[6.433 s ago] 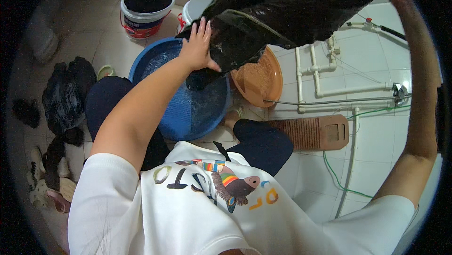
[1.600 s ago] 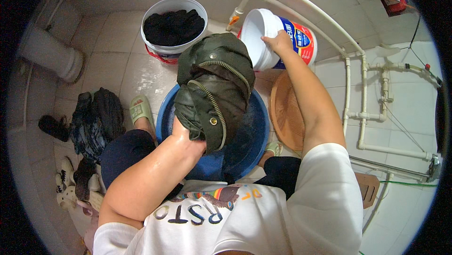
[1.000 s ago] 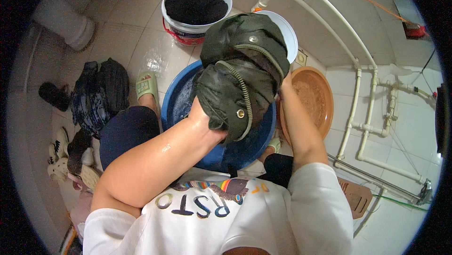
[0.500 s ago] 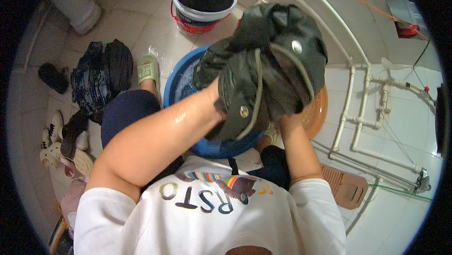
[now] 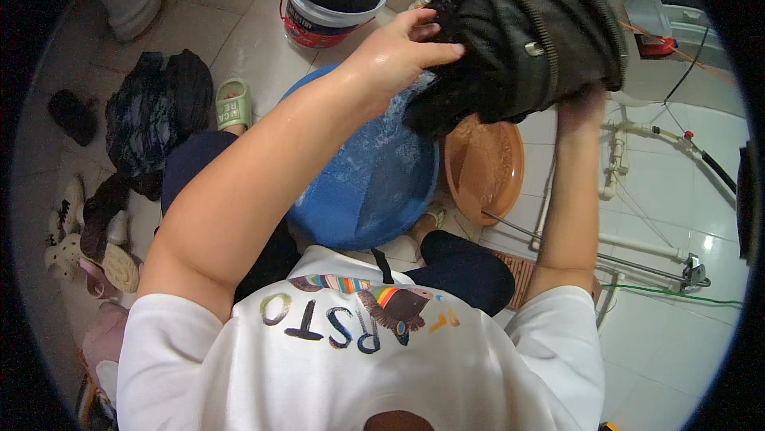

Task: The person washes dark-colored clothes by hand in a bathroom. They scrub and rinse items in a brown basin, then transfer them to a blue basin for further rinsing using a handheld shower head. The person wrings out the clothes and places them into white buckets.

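Observation:
A bunched black leather jacket (image 5: 518,41) with a metal zip, a snap and dark fuzzy lining is held up at the upper right, above and beyond the blue basin (image 5: 358,220). Underneath its right end, my right hand (image 5: 588,103) grips it, with the fingers mostly hidden by the leather. My left hand (image 5: 402,47) is at the jacket's left edge, thumb and fingers apart, the thumb tip against the dark lining. Cloudy, sudsy water shows in the basin between my knees.
An orange basin (image 5: 510,164) stands right of the blue one. A white bucket (image 5: 343,17) of dark cloth is at the back. Dark wet clothes (image 5: 151,120) and several shoes (image 5: 72,252) lie at left. White pipes (image 5: 617,164) run along the right wall.
The jacket has moved up and to the right, uncovering more of both basins. My left hand has come out from the leather and its fingers are now visible and apart.

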{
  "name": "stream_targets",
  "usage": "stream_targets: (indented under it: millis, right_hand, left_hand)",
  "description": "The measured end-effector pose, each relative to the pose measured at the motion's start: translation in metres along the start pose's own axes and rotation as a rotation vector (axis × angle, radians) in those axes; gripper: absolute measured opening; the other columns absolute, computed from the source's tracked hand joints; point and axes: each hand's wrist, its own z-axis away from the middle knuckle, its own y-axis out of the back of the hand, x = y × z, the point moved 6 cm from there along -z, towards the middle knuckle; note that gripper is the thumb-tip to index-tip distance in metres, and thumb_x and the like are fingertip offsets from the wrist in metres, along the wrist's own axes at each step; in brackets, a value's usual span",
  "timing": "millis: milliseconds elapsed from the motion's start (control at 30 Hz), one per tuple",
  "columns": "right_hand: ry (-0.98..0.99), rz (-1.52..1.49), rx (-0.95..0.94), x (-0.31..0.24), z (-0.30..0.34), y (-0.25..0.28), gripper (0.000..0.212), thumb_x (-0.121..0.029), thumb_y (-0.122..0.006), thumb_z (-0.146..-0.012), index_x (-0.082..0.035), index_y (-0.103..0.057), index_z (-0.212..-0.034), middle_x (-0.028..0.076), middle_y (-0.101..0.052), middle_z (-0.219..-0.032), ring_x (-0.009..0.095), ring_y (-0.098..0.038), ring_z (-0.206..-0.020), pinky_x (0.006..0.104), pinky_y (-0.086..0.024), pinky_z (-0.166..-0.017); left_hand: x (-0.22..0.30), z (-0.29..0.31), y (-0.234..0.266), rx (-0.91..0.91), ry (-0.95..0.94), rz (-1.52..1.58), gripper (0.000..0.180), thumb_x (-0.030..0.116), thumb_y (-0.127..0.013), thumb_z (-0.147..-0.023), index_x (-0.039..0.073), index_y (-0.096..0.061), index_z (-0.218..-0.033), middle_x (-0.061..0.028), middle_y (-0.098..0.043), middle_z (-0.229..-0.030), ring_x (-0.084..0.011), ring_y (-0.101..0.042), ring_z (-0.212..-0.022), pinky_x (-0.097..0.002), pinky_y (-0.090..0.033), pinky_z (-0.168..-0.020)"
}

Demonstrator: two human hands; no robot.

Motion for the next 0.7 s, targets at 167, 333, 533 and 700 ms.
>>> stream_targets:
  millis: [167, 333, 533, 700]
  right_hand:
    - [0.155, -0.004, -0.01, -0.032, -0.072, 0.023, 0.04, -0.019, -0.05, -0.085, -0.002, -0.044, -0.121, 0.014, -0.048, -0.121, 0.03, -0.047, -0.109, 0.0423, -0.039, -0.094]
    - [0.162, -0.013, 0.085, 0.017, -0.127, 0.057, 0.03, -0.013, -0.051, -0.084, -0.001, -0.052, -0.112, 0.013, -0.055, -0.111, 0.03, -0.054, -0.098, 0.0445, -0.047, -0.084]
    - [-0.018, 0.214, 0.486, 0.155, -0.141, 0.132, 0.044, -0.008, -0.051, -0.083, 0.002, -0.038, -0.124, 0.018, -0.052, -0.115, 0.033, -0.051, -0.103, 0.0431, -0.045, -0.086]
    - [-0.368, 1.276, 0.308, 0.25, -0.146, 0.22, 0.071, -0.018, -0.073, -0.067, 0.001, -0.037, -0.126, 0.025, -0.05, -0.116, 0.033, -0.052, -0.103, 0.0392, -0.044, -0.085]
  left_hand:
    - [-0.006, -0.012, 0.027, 0.112, 0.178, 0.236, 0.046, 0.029, -0.061, -0.079, 0.008, -0.048, -0.118, -0.0045, -0.056, -0.108, -0.0163, -0.05, -0.098, -0.0308, -0.04, -0.083]
    - [-0.013, -0.01, 0.021, 0.175, 0.343, 0.404, 0.032, 0.026, -0.056, -0.082, 0.005, -0.052, -0.106, -0.0074, -0.057, -0.104, -0.017, -0.052, -0.092, -0.0327, -0.041, -0.082]
    - [-0.013, -0.008, 0.024, 0.187, 0.375, 0.427, 0.033, 0.027, -0.055, -0.082, 0.006, -0.051, -0.107, -0.0088, -0.056, -0.107, -0.0202, -0.05, -0.097, -0.0354, -0.039, -0.086]
    - [-0.021, -0.013, 0.025, 0.204, 0.403, 0.417, 0.034, 0.027, -0.053, -0.083, 0.006, -0.049, -0.11, -0.0095, -0.054, -0.11, -0.0212, -0.048, -0.103, -0.0359, -0.037, -0.09]
